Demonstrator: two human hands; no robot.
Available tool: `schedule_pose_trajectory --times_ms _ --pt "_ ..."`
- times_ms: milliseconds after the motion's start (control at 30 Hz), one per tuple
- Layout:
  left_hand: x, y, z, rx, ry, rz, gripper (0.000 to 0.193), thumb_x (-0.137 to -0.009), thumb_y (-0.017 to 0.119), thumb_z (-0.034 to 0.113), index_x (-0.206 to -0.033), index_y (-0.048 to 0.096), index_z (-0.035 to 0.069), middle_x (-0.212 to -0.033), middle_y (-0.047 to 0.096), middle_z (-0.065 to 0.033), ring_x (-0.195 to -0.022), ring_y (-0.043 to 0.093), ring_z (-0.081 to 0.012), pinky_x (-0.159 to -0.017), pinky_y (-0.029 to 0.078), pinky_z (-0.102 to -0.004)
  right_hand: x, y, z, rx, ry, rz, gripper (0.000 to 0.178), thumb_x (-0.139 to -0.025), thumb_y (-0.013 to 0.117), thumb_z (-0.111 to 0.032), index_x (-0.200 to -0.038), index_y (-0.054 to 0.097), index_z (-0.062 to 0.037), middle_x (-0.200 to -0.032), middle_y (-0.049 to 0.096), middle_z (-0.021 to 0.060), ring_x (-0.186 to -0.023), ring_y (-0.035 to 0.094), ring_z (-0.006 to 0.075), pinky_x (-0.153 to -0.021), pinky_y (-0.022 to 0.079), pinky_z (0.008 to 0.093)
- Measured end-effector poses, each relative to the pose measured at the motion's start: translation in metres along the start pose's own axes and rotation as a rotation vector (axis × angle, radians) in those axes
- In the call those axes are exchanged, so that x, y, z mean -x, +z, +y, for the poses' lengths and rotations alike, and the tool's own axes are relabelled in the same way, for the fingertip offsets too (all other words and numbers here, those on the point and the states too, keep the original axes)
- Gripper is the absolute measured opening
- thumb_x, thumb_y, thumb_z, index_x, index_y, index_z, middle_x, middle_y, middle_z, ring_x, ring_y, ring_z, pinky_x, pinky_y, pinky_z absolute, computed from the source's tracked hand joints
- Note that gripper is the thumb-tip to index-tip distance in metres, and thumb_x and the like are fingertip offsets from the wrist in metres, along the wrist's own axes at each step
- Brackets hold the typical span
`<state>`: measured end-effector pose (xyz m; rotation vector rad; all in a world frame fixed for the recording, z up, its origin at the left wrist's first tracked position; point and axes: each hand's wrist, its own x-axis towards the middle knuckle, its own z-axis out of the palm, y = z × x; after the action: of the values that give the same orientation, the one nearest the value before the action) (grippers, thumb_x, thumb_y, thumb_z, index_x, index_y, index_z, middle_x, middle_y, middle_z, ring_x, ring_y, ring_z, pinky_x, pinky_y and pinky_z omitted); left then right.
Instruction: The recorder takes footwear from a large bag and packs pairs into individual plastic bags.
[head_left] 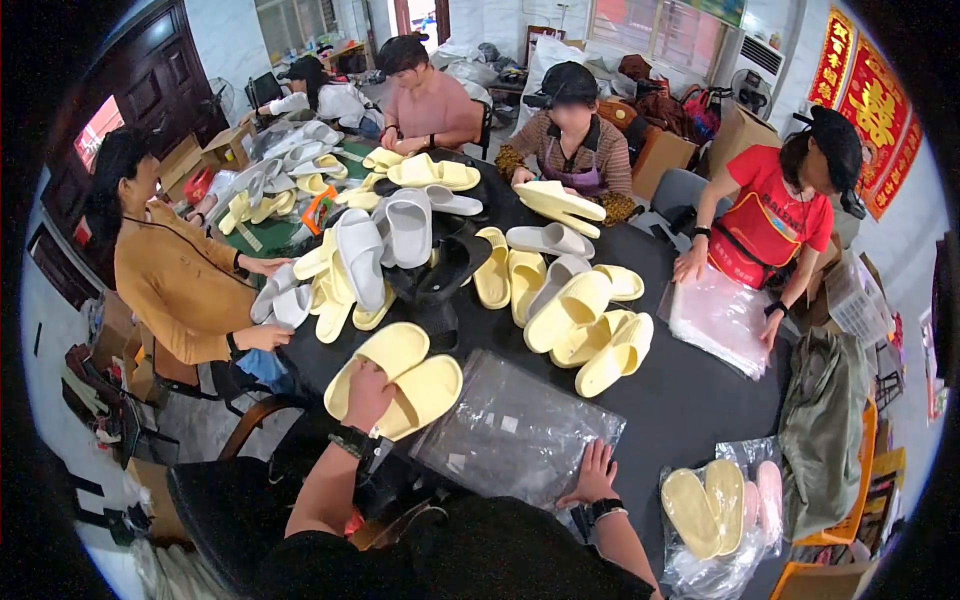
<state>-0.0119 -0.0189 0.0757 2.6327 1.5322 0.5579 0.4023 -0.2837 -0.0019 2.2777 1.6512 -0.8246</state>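
In front of me on the left, my left hand (369, 396) grips a pair of pale yellow slippers (428, 388); its fingers partly disappear between their straps. Flat clear plastic bags (500, 425) lie on the black table just right of the slippers. Spread fingers of my right hand (594, 474) press down on the right edge of these bags. Further right, a bagged pair of yellow slippers (705, 505) lies near a pink pair (765, 500), also in clear plastic.
Loose yellow slippers (568, 312) and grey slippers (360, 258) heap up across the table's middle. At left, a co-worker holds a grey pair (283, 302). A person in red handles a stack of clear bags (722, 318) at right. A dark green cloth (825, 430) hangs beside the table.
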Motion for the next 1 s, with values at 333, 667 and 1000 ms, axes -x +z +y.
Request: schedule_pose_trajectory --times_ms 333,667,1000 --pt "-0.032 -0.031 0.173 0.539 0.292 0.050 0.028 -0.065 0.062 0.010 -0.091 0.069 0.004 -0.090 0.060 -0.0166 -0.094 0.053 -0.0367 -0.084 0.043 -0.0469 -0.006 -0.001 -0.013 0.010 -0.008 0.027 0.122 -0.068 0.074 -0.058 -0.150 -0.001 -0.0074 -0.157 -0.005 0.0156 -0.144 -0.006 0.0405 -0.109 0.005 0.0646" --pt "0.025 0.139 0.227 0.339 0.236 -0.257 0.018 -0.070 0.062 0.019 -0.075 0.069 0.003 -0.090 0.061 -0.0143 -0.098 0.051 -0.0336 -0.079 0.047 -0.0441 -0.026 0.036 0.016 -0.020 -0.035 0.022 0.123 -0.058 0.067 -0.070 -0.152 0.005 -0.0203 -0.157 -0.007 0.0159 -0.142 -0.012 0.0410 -0.108 0.004 0.0660" --pt "0.015 0.131 0.146 0.152 0.143 -0.191 0.018 -0.069 0.062 0.019 -0.074 0.069 0.004 -0.087 0.063 -0.0113 -0.095 0.056 -0.0312 -0.072 0.050 -0.0429 -0.001 0.000 -0.004 -0.003 0.014 0.024 0.159 -0.035 0.088 -0.061 -0.147 -0.007 0.0005 -0.155 -0.011 0.0233 -0.143 -0.010 0.0407 -0.111 0.006 0.0611"
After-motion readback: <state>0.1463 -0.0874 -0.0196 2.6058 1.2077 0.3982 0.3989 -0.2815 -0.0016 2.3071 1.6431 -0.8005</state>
